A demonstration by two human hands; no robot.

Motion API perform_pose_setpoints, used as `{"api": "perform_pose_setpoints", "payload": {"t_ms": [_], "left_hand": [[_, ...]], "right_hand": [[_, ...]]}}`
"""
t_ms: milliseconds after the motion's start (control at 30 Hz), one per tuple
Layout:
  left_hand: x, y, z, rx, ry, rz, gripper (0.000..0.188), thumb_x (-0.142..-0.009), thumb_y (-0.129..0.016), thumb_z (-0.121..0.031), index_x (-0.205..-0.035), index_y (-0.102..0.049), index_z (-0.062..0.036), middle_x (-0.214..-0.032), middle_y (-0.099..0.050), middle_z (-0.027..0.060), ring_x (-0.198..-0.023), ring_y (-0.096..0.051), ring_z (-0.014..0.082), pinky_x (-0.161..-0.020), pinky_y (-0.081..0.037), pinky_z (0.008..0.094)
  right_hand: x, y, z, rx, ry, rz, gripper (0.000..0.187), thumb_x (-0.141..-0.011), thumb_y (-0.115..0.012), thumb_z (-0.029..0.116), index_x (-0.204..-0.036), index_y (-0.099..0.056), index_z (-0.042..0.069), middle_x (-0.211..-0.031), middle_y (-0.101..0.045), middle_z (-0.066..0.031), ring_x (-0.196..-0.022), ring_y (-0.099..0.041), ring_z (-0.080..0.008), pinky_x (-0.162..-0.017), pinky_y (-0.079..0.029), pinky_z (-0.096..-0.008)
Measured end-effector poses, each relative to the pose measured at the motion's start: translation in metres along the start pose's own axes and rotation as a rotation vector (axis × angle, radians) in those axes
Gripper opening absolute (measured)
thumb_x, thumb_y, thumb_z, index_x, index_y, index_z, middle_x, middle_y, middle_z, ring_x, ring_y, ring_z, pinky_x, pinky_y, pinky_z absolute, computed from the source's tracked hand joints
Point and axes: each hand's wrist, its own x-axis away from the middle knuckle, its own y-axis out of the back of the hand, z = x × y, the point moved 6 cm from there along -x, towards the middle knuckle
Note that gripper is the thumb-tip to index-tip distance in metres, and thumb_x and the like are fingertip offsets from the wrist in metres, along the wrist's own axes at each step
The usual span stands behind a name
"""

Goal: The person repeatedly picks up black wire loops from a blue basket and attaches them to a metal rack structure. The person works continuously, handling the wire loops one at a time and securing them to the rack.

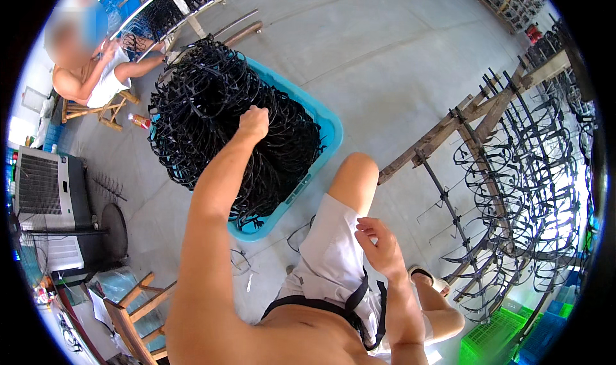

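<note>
My left hand (254,123) reaches over a large tangled heap of thin black wiry pieces (199,95), with its fingers curled closed. Anything inside that grip is hidden. The heap fills a light-blue plastic basket (330,127) on the floor and rises well above its rim. My right hand (380,244) hovers above my thigh, beside the light shorts (324,236). Its fingers are loosely bent, the thumb stands a little apart, and nothing shows between them.
On the right, a wooden rack (427,140) carries rods hung with curved black pieces (507,185). A person (83,79) sits on a stool at far left, near metal rails. An air cooler (48,191) and wooden chair (131,317) stand left; green crates (491,336) lie lower right.
</note>
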Motion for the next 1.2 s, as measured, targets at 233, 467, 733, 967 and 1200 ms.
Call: {"api": "perform_pose_setpoints", "payload": {"t_ms": [233, 467, 733, 967, 1200], "left_hand": [[0.061, 0.102, -0.027, 0.423, -0.281, 0.095, 0.037, -0.060, -0.070, -0.010, -0.090, -0.052, -0.0005, -0.084, -0.063, 0.0166, -0.076, -0.059, 0.0304, -0.069, -0.046, 0.0376], [0.191, 0.120, -0.081, 0.354, -0.521, 0.219, 0.044, -0.063, -0.073, -0.011, -0.098, -0.048, -0.0030, -0.095, -0.061, 0.0194, -0.091, -0.060, 0.0369, -0.076, -0.049, 0.0418], [0.260, 0.148, -0.097, 0.445, -0.750, 0.455, 0.069, -0.062, -0.080, -0.018, -0.116, -0.039, -0.0031, -0.098, -0.061, 0.0184, -0.083, -0.063, 0.0372, -0.072, -0.051, 0.0406], [0.277, 0.204, -0.126, 0.570, -0.802, -0.511, 0.073, -0.064, -0.084, -0.023, -0.122, -0.046, 0.0001, -0.124, -0.052, 0.0211, -0.107, -0.055, 0.0354, -0.091, -0.045, 0.0396], [0.299, 0.075, -0.184, 1.558, -0.677, 0.636, 0.070, -0.088, -0.050, -0.057, -0.123, -0.050, 0.0031, -0.119, -0.056, 0.0123, -0.109, -0.052, 0.0207, -0.096, -0.038, 0.0343]], "right_hand": [[-0.018, 0.000, 0.020, -0.060, 0.016, 0.006, 0.025, -0.086, -0.062, 0.012, -0.106, -0.059, -0.002, -0.091, -0.065, -0.0155, -0.083, -0.066, -0.0244, -0.076, -0.052, -0.0328], [-0.071, -0.023, 0.112, 0.333, 0.609, 0.032, 0.073, -0.070, -0.072, 0.009, -0.135, -0.039, 0.010, -0.128, -0.046, -0.0140, -0.124, -0.040, -0.0311, -0.106, -0.032, -0.0434], [-0.073, -0.050, 0.103, 0.196, 0.358, 0.659, 0.064, -0.063, -0.078, 0.018, -0.120, -0.052, 0.009, -0.089, -0.064, -0.0100, -0.091, -0.062, -0.0290, -0.082, -0.048, -0.0398], [-0.027, 0.027, 0.091, -0.025, 0.242, 0.042, 0.048, -0.069, -0.076, 0.012, -0.113, -0.059, 0.004, -0.077, -0.064, -0.0122, -0.071, -0.064, -0.0233, -0.067, -0.050, -0.0321], [0.036, 0.066, 0.069, -0.172, 0.105, -0.396, 0.056, -0.072, -0.078, 0.012, -0.122, -0.052, 0.005, -0.082, -0.064, -0.0102, -0.073, -0.063, -0.0159, -0.068, -0.051, -0.0291]]}}
